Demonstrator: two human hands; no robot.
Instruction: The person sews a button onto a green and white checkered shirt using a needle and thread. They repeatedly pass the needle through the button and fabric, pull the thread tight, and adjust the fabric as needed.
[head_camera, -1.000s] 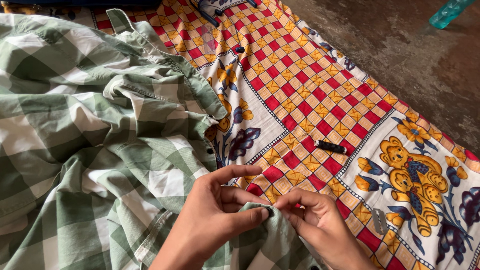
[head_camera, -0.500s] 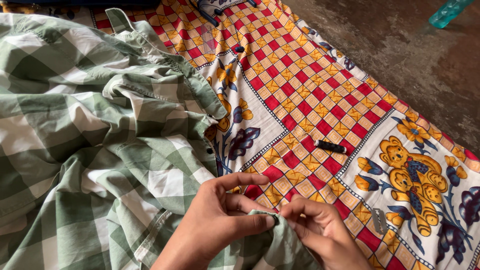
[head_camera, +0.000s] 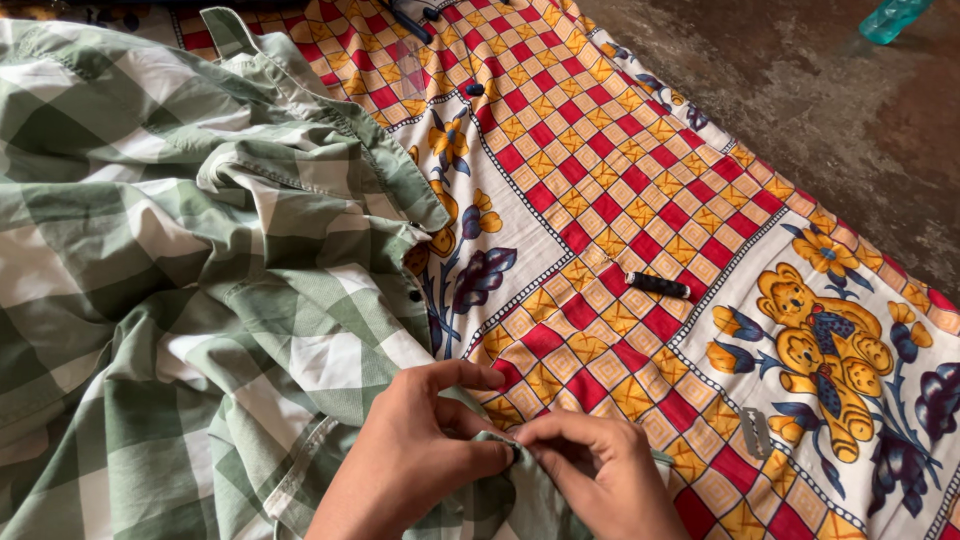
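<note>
Both hands now nearer, lower in view than second ago. Left hand (head_camera: 420, 460) and right hand (head_camera: 590, 475) pinch green checked shirt (head_camera: 200, 270) edge together; fingertips meet, grip tightened. Black thread spool (head_camera: 658, 285) untouched, far right.

soft matt cotton shirt (head_camera: 180, 280)

Green-and-white checked cotton shirt (head_camera: 170, 300); red-and-yellow checked bedsheet (head_camera: 600, 170) with blue flowers and yellow bears; black thread spool (head_camera: 658, 285).
</note>
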